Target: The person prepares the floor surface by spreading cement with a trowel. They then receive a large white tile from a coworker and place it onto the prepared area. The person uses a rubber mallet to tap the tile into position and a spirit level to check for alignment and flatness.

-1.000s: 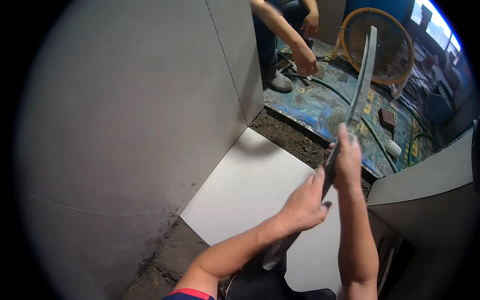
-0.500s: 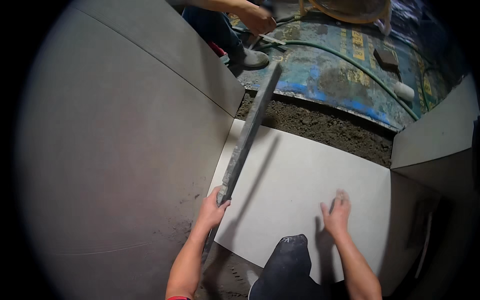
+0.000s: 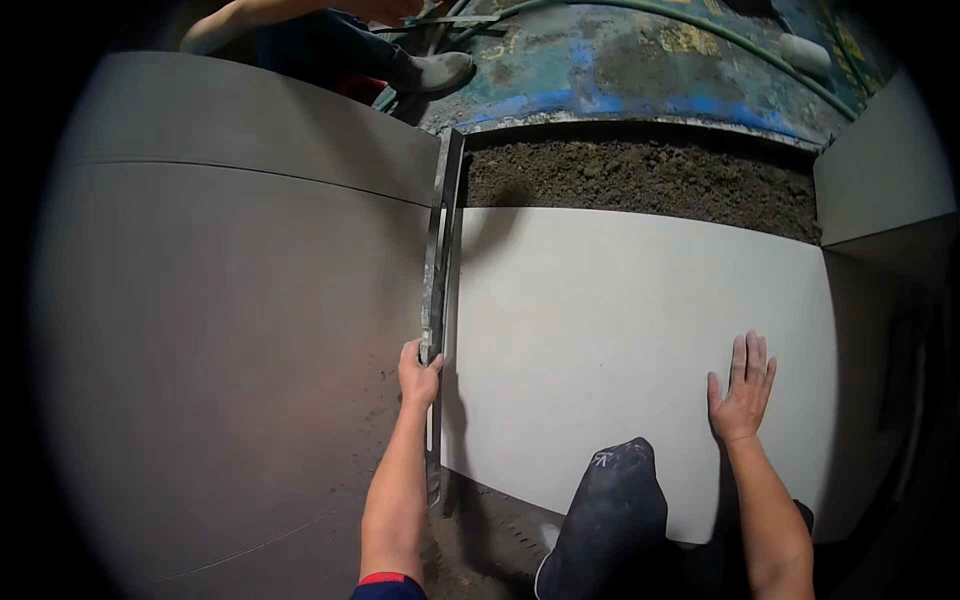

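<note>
My left hand [image 3: 419, 372] is closed around a long grey spirit level [image 3: 437, 255], which runs along the left edge of a large white floor tile [image 3: 610, 310]. The level reaches from the near side of the tile past its far edge, close to the grey wall tiles on the left. Whether it touches them I cannot tell. With fingers spread, my right hand [image 3: 742, 388] is at the right part of the white tile, palm down. My dark-trousered knee [image 3: 615, 500] shows between my arms.
Beyond the tile lies a strip of loose dark mortar [image 3: 640, 180]. Grey tiled walls stand at left [image 3: 240, 290] and right [image 3: 885, 165]. Farther off are a stained green sheet [image 3: 640, 60], a green hose [image 3: 720, 45], a white roll [image 3: 805, 55] and another person's shoe [image 3: 435, 73].
The spirit level has swung from a slant across the tile to its left edge, in my left hand. My right hand has moved right and its fingers have spread. The view has shifted.
</note>
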`<state>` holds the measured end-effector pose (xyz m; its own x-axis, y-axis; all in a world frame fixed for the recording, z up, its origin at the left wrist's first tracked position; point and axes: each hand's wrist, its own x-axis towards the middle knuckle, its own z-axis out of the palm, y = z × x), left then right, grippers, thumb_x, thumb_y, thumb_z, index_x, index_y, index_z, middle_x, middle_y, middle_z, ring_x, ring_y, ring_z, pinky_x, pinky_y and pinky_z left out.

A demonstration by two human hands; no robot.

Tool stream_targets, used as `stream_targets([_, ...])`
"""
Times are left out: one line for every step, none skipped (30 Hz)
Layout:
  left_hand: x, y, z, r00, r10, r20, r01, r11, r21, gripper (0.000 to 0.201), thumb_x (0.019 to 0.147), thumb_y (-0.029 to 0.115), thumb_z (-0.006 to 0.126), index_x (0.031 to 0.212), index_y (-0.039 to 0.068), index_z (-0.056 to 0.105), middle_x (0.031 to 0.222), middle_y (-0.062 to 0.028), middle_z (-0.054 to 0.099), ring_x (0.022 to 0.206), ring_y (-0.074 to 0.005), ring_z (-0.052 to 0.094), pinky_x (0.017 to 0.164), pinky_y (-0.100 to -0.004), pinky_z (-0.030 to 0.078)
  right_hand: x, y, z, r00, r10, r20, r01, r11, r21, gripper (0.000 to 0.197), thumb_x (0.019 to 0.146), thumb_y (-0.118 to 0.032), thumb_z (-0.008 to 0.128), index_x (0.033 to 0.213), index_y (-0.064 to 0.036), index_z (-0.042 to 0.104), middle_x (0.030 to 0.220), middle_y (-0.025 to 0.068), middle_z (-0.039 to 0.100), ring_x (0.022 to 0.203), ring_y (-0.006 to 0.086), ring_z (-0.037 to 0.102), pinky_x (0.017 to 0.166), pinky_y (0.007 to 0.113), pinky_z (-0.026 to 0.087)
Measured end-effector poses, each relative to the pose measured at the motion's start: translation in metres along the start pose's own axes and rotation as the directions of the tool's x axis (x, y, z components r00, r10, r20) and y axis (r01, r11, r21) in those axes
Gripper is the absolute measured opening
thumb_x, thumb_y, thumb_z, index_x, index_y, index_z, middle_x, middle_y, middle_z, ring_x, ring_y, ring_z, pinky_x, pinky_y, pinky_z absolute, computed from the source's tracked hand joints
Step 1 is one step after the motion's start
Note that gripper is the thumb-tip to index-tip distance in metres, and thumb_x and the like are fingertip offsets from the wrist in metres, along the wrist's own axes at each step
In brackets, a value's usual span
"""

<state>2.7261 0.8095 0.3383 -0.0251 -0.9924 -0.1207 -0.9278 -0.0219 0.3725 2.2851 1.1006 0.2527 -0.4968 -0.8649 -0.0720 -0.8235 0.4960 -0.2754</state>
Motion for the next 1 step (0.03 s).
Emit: stream_targets([0.0018,0.0015,0.0006,1.0,0.005,0.013,-0.005,1.0,0.011,0.041,0.076,0.004,0.076,0.115,0.001,0.061,0.108,-0.0139,0.063,0.102,-0.0326,0.061,0.093,-0.0381,0.046,-0.0009,0.0044,0.0019,1.0,-0.008,-0.005,0.008,1.0,-0.018,0.077,0.092,-0.036,0.06,0.156,-0.009,0.026,0.163,0.0131,0.02,0.151,0.0308,0.017,0.122,0.053,0.01])
